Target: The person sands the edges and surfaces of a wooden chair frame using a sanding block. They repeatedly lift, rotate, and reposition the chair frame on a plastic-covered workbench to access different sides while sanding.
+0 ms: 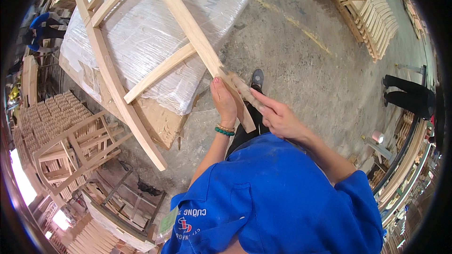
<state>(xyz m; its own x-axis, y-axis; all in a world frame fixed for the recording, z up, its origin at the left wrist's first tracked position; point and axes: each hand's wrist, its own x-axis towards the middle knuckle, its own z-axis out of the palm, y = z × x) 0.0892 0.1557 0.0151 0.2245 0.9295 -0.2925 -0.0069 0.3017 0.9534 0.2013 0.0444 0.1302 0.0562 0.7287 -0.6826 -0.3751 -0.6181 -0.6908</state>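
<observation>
A pale wooden frame (190, 28), with two long curved rails joined by crosspieces, rests on a stack wrapped in clear plastic (141, 28). The lower end of its right rail reaches out past the stack toward my body. My left hand (225, 106), with beaded bracelets at the wrist, grips this rail from its left side; some fingers are hidden. In my closed right hand (281, 118) is a narrow beige-brown tool (243, 88) with a dark grey tip. It lies along the right side of the rail, its tip at the wood; its exact kind is unclear.
Several curved wooden pieces (376, 23) stand in a row at the far right. Chair-like frames (77, 150) and stacked slats (49, 117) are at the left. One person (40, 30) is at the far left, another (409, 96) at the right. Concrete floor (292, 56) lies between.
</observation>
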